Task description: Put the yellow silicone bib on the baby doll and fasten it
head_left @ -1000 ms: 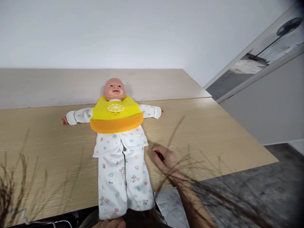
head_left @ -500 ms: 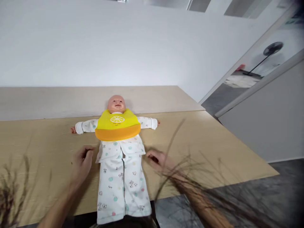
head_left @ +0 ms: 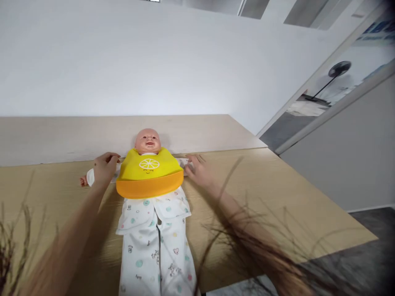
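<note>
- The doll (head_left: pixel 154 230) lies face-up on the desk (head_left: pixel 277 197), with a yellow bib (head_left: pixel 149 174) on its chest.
- Both hands are at its shoulders: the left hand (head_left: pixel 105 167) is curled, perhaps pinching the sleeve, and the right hand (head_left: pixel 199 169) lies open.
- The next move likely calls for a hold on the bib's neck edges.

Arms outstretched, left hand (head_left: pixel 105 167) and right hand (head_left: pixel 199 169) apart (left curled, right flat)

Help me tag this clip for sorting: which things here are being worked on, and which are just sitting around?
Being worked on:
doll, lying on its back
yellow bib on the doll's chest
left hand, at one of the doll's arms
right hand, at the other arm

Just sitting around:
table under the doll
fan in the far room
</note>
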{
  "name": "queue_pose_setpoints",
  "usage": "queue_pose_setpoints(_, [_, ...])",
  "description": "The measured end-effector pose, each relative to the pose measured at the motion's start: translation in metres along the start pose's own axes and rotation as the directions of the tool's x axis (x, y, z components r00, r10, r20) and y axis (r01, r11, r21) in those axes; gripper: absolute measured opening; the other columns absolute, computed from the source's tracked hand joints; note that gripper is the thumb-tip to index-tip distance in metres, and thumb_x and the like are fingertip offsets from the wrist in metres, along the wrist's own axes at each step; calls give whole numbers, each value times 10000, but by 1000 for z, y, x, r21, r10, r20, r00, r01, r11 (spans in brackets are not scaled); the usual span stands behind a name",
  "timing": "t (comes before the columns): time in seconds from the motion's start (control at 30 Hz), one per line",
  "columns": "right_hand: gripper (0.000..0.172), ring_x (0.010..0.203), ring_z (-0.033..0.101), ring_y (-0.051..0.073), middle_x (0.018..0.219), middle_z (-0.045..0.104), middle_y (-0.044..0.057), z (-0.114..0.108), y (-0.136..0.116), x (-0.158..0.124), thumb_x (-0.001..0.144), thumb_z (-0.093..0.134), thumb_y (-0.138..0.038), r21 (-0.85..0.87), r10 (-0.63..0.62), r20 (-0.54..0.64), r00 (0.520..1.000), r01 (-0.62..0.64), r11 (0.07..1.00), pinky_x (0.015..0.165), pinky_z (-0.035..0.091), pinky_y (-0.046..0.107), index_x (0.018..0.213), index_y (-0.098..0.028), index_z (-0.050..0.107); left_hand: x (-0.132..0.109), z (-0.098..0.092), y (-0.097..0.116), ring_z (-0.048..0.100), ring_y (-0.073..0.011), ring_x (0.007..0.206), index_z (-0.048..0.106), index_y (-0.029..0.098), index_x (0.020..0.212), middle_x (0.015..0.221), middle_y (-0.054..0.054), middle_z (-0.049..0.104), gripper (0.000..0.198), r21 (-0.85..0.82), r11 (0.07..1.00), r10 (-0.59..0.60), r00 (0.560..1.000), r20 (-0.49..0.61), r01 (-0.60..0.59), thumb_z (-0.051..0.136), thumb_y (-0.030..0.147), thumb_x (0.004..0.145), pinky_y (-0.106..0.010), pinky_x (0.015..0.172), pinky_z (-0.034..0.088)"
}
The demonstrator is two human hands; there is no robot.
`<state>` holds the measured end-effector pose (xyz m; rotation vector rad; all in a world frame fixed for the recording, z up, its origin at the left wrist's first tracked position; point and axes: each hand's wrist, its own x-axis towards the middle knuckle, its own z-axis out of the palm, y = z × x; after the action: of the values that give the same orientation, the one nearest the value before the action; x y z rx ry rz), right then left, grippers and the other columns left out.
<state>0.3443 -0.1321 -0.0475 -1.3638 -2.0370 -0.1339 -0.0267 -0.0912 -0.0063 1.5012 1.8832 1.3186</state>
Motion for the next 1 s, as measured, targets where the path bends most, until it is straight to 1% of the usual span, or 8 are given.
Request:
queue_pose_setpoints(0.13, [319,1164,568,308,1222,671,162,7,26,-1,995,526,-349,-240,-217,-47,975,200,950,998,470,457,1232,-160,627,10,9,-19,653,-223,747,734,200,890,792,-65,723,298,240,956,196,975,-102,-167,486,323,780,-323,692,452])
queue_pose_setpoints(0.27, [404,1146,589,307,1198,686,165,6,43,-8,973,590,-424,-205,-292,-91,952,269,941,978,479,453,1248,-130,620,5,8,-31,665,-255,770,742,204,916,784,-98,722,289,515,821,324,944,-67,-245,486,325,856,-350,704,415])
queue_pose_setpoints(0.37, [452,1136,598,304,1185,691,163,6,42,-8,948,610,-482,-168,-354,-86,931,337,926,995,480,468,1242,-139,627,5,3,-36,657,-256,753,729,213,908,767,-97,713,254,568,776,347,938,-22,-274,499,314,876,-346,678,388])
queue_pose_setpoints(0.53, [441,1211,581,318,1251,686,151,9,21,-11,940,606,-474,-214,-441,-4,897,430,877,1075,444,513,1261,-173,641,5,-4,-46,622,-236,685,693,210,805,708,-84,687,163,610,700,461,887,12,-372,542,268,826,-333,633,348])
queue_pose_setpoints(0.7, [366,1200,585,302,1259,688,142,10,20,-12,993,561,-411,-259,-401,11,916,390,884,1058,458,479,1262,-177,646,1,-1,-47,609,-224,670,622,210,684,653,-70,673,123,667,585,563,823,75,-462,555,198,786,-319,608,316])
queue_pose_setpoints(0.8, [501,1237,566,320,1295,667,178,6,35,-12,1000,549,-526,-246,-363,41,931,362,899,1061,459,481,1304,-134,619,1,1,-44,602,-214,663,580,212,649,652,-65,681,158,697,510,621,776,108,-505,552,185,802,-320,621,314])
queue_pose_setpoints(0.87, [604,1261,558,328,1324,651,193,5,45,-12,989,522,-609,-226,-337,70,939,344,911,1060,459,479,1338,-122,600,1,1,-43,582,-207,628,541,216,616,624,-62,670,199,706,509,611,784,106,-493,549,200,815,-324,618,301])
queue_pose_setpoints(1.0, [692,1220,593,328,1298,665,195,8,58,-14,960,505,-689,-189,-303,63,951,310,932,1008,480,459,1357,-128,591,2,2,-39,568,-211,613,498,223,588,626,-81,672,276,711,572,482,869,110,-408,521,252,861,-330,618,281])
